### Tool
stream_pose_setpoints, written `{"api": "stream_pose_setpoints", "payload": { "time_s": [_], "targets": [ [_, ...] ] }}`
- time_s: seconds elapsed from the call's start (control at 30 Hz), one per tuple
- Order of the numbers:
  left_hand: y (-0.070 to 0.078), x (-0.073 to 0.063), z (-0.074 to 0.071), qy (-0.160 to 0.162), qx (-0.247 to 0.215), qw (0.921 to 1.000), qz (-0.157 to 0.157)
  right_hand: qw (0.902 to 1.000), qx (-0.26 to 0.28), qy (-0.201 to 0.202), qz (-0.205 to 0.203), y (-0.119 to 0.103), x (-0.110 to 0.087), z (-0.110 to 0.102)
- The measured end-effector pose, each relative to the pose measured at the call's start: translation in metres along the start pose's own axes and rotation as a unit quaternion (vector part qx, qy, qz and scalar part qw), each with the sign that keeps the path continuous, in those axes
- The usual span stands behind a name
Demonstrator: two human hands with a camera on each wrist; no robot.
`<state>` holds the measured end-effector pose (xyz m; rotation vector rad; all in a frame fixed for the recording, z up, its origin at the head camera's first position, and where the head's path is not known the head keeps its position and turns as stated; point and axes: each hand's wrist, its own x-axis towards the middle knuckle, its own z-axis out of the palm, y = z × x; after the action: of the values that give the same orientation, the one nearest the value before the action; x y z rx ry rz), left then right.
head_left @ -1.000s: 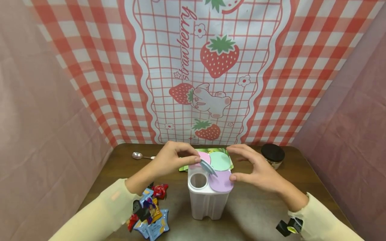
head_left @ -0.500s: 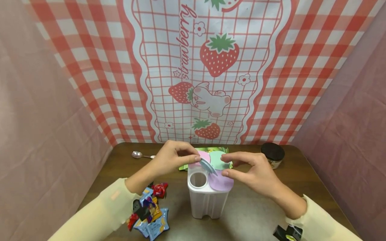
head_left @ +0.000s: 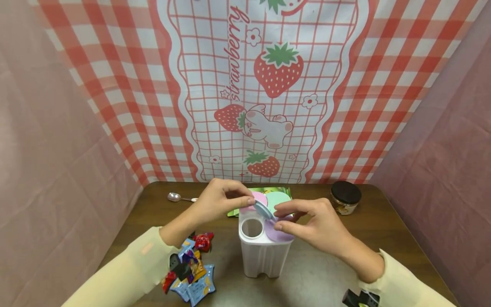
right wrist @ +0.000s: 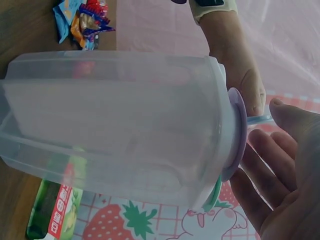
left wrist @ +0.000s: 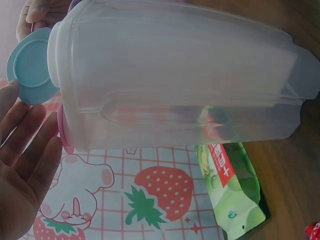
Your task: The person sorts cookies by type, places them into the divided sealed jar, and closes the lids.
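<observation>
A tall translucent white container (head_left: 266, 260) stands upright on the table with its round front-left mouth uncovered. My left hand (head_left: 222, 200) pinches the edge of a light blue round lid (head_left: 264, 210), held tilted above the container; the left wrist view shows this lid (left wrist: 35, 65) face on. At the lid's other edge is my right hand (head_left: 318, 221), thumb and fingers spread to either side. In the right wrist view a gap shows between that thumb and the lid (right wrist: 259, 119). Purple (head_left: 279, 232), pink (head_left: 261, 198) and mint (head_left: 277, 198) lids cover the other mouths.
Several wrapped candies (head_left: 195, 268) lie left of the container. Behind it is a green packet (head_left: 232, 213), partly hidden. A spoon (head_left: 174, 197) lies back left, and a black-lidded jar (head_left: 345, 198) stands back right. A strawberry-print cloth (head_left: 278, 70) hangs behind the table.
My right hand has moved left, from beyond the purple lid to the blue lid's edge, its thumb and fingers drawing closer together. The left hand and blue lid have stayed in place.
</observation>
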<state>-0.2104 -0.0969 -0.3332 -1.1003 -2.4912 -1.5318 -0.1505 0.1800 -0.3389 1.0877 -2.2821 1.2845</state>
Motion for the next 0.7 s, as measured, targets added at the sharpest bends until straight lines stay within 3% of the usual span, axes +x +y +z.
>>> {"api": "stream_pose_setpoints", "payload": {
  "time_s": [0.5, 0.7],
  "targets": [
    [0.0, -0.001, -0.002, -0.006, -0.001, 1.0, 0.006, 0.9993, -0.035, 0.006, -0.011, 0.001, 0.003, 0.007],
    [-0.001, -0.012, -0.009, -0.006, 0.001, 1.0, -0.004, 0.9988, -0.043, 0.016, -0.017, 0.0, 0.002, 0.008]
  ]
}}
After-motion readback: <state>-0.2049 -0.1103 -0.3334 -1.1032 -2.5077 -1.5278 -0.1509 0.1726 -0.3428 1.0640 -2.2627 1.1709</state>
